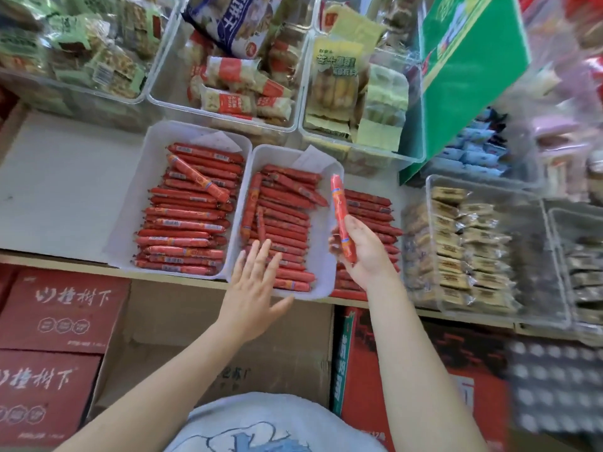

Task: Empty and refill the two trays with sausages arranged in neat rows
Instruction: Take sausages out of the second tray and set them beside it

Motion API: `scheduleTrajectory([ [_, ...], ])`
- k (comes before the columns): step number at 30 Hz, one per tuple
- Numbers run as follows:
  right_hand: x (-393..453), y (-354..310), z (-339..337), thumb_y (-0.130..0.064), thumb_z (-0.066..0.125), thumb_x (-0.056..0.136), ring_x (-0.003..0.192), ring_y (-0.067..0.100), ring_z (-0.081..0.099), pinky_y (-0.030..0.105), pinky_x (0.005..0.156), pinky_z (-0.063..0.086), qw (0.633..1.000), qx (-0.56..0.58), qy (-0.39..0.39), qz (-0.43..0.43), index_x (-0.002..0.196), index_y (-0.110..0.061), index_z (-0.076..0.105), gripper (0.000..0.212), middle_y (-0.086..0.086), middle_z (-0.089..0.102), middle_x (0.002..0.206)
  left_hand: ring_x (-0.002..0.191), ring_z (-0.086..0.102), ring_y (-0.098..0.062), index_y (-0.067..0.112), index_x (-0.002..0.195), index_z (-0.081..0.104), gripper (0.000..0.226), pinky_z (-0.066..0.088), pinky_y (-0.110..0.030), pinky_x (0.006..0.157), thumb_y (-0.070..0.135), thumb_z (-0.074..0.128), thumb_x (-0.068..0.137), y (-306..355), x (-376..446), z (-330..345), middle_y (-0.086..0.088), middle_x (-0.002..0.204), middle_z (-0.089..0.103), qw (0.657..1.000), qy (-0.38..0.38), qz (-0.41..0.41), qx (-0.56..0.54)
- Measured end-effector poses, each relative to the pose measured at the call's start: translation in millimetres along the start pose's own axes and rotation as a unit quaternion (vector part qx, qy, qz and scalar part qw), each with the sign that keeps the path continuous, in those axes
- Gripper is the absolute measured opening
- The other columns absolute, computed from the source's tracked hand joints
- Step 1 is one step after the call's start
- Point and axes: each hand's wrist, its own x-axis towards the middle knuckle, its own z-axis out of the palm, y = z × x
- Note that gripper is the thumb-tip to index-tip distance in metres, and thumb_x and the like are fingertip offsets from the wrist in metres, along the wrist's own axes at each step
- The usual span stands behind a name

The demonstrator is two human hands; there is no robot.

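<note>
White Chinese characters were printed on the red cartons (pixel 62 308) below the shelf (pixel 62 187). Two white trays (pixel 130 203) at its front edge were filled with red sausages (pixel 182 220) in rows. Over the right tray (pixel 321 256), the left hand (pixel 251 288) was spread flat; one sausage (pixel 342 216) was gripped upright by the right hand (pixel 365 252).

bare forearms, no sleeves in view, pale grey-white shirt (pixel 261 425) with blue printed outline

Bright even light, soft shadows; right edge motion-blurred, wide-angle bending at borders.
</note>
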Motion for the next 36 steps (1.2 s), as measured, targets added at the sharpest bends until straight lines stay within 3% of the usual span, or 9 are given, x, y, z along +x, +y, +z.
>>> scheduleTrajectory([
  [5, -12.6, 5.0, -60.2, -0.013, 0.054, 0.099, 0.063, 0.018, 0.057, 0.031, 0.057, 0.05, 0.984, 0.015, 0.178, 0.015, 0.095, -0.01, 0.056, 0.006, 0.007, 0.059, 0.076, 0.149, 0.025, -0.027, 0.011, 0.149, 0.043, 0.079, 0.0, -0.043, 0.121, 0.066, 0.028, 0.095, 30.3, 3.6, 19.8, -0.011, 0.159, 0.033, 1.0, -0.011, 0.007, 0.021],
  [8, -15.1, 20.2, -81.5, -0.015, 0.063, 0.094, 0.064, 0.019, 0.059, 0.033, 0.064, 0.049, 0.968, 0.001, 0.243, 0.065, 0.086, -0.012, 0.061, 0.008, 0.007, 0.06, 0.079, 0.152, 0.018, -0.024, 0.014, 0.152, 0.037, 0.081, -0.003, -0.04, 0.121, 0.066, 0.019, 0.094, 30.3, 3.5, 22.3, -0.008, 0.161, 0.029, 1.0, -0.003, 0.012, 0.018],
  [11, -20.3, 35.5, -85.7, -0.012, 0.066, 0.091, 0.061, 0.02, 0.068, 0.033, 0.062, 0.054, 0.961, 0.039, 0.264, 0.068, 0.087, -0.009, 0.063, 0.006, 0.009, 0.068, 0.078, 0.153, 0.009, -0.02, 0.017, 0.156, 0.029, 0.085, -0.002, -0.04, 0.123, 0.069, 0.013, 0.089, 28.8, 4.5, 20.1, -0.004, 0.164, 0.022, 1.0, -0.012, 0.007, 0.0],
  [15, -35.2, 56.1, -90.5, -0.016, 0.069, 0.086, 0.062, 0.017, 0.066, 0.026, 0.053, 0.048, 0.955, 0.063, 0.272, 0.102, 0.09, -0.01, 0.064, 0.009, 0.006, 0.07, 0.076, 0.153, 0.005, -0.017, 0.019, 0.157, 0.026, 0.088, -0.004, -0.038, 0.122, 0.071, 0.012, 0.087, 30.8, 3.5, 15.6, -0.001, 0.165, 0.019, 1.0, -0.019, 0.003, -0.001],
  [19, -42.2, 73.2, -98.0, -0.018, 0.071, 0.089, 0.07, 0.019, 0.069, 0.027, 0.055, 0.05, 0.951, 0.097, 0.254, 0.148, 0.1, -0.009, 0.063, 0.016, 0.009, 0.073, 0.09, 0.153, -0.003, -0.012, 0.024, 0.159, 0.017, 0.086, -0.01, -0.035, 0.121, 0.073, 0.011, 0.087, 29.8, 3.3, 15.2, 0.004, 0.166, 0.011, 0.999, -0.035, 0.005, 0.007],
  [23, -43.2, 84.5, -97.9, -0.019, 0.071, 0.09, 0.076, 0.02, 0.073, 0.028, 0.061, 0.052, 0.946, 0.092, 0.259, 0.171, 0.109, -0.009, 0.064, 0.023, 0.01, 0.075, 0.099, 0.153, -0.003, -0.012, 0.024, 0.159, 0.017, 0.088, -0.007, -0.036, 0.122, 0.074, 0.012, 0.086, 28.5, 3.1, 14.6, 0.004, 0.166, 0.011, 0.999, -0.042, 0.01, -0.002],
  [28, -39.4, 90.3, -99.9, -0.028, 0.069, 0.093, 0.074, 0.019, 0.075, 0.027, 0.058, 0.053, 0.941, 0.036, 0.292, 0.169, 0.101, -0.007, 0.068, 0.023, 0.009, 0.076, 0.089, 0.152, -0.008, -0.011, 0.026, 0.159, 0.012, 0.085, -0.007, -0.035, 0.121, 0.073, 0.018, 0.089, 26.2, 3.3, 13.4, 0.005, 0.167, 0.006, 0.999, -0.047, 0.012, -0.015],
  [33, -44.1, 86.0, -94.3, -0.031, 0.068, 0.092, 0.066, 0.016, 0.068, 0.028, 0.059, 0.053, 0.932, -0.042, 0.331, 0.144, 0.093, -0.008, 0.07, 0.022, 0.005, 0.073, 0.082, 0.153, -0.01, -0.015, 0.02, 0.157, 0.021, 0.078, -0.01, -0.035, 0.122, 0.064, 0.028, 0.094, 17.7, -8.6, 6.7, -0.002, 0.167, 0.006, 0.999, 0.007, 0.006, -0.036],
  [36, -54.0, 67.3, -68.7, -0.027, 0.065, 0.093, 0.057, 0.014, 0.058, 0.027, 0.057, 0.051, 0.938, -0.09, 0.333, 0.044, 0.085, -0.011, 0.065, 0.019, 0.005, 0.067, 0.076, 0.154, -0.004, -0.022, 0.015, 0.155, 0.025, 0.074, -0.004, -0.039, 0.123, 0.053, 0.046, 0.096, -1.0, -21.8, -0.7, -0.009, 0.166, 0.008, 0.994, 0.075, -0.065, -0.038],
])
